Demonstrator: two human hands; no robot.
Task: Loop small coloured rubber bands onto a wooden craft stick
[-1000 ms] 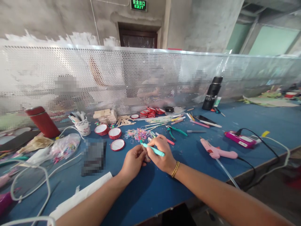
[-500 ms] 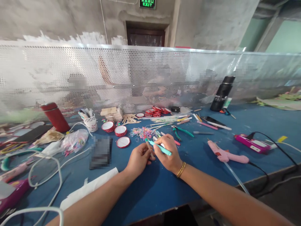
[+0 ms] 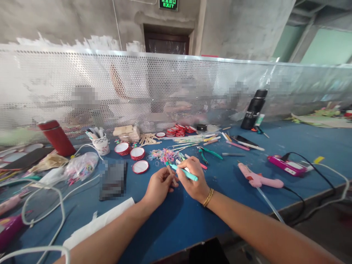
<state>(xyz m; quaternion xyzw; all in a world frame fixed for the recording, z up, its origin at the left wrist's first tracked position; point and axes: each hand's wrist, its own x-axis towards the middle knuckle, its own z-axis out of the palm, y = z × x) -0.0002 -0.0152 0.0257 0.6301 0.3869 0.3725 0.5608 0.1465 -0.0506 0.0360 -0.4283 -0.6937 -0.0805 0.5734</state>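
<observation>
My left hand (image 3: 158, 186) pinches a flat wooden craft stick (image 3: 173, 179) whose far end is coloured, with pink-red at the tip and green below it. In my right hand (image 3: 195, 183), which wears a gold bracelet, a turquoise marker (image 3: 189, 173) is held like a pen. The marker's point is close beside the coloured part of the stick; whether they touch I cannot tell. Just beyond my hands lies a heap of small multicoloured bands (image 3: 165, 155). More pens, one with a red end (image 3: 203, 166), lie partly hidden behind my right hand.
Green-handled pliers (image 3: 210, 153), red-rimmed round tins (image 3: 137, 153) and loose sticks (image 3: 150, 139) lie beyond. To the right is a pink glue gun (image 3: 255, 177) with a cable. At left are a phone (image 3: 112, 181), a paper cup of pens (image 3: 100, 143) and a red flask (image 3: 56, 137).
The view has turned slightly right, so everything appears shifted left. Both hands keep their grips on the stick and marker. The pink-red stick tip now shows more plainly.
</observation>
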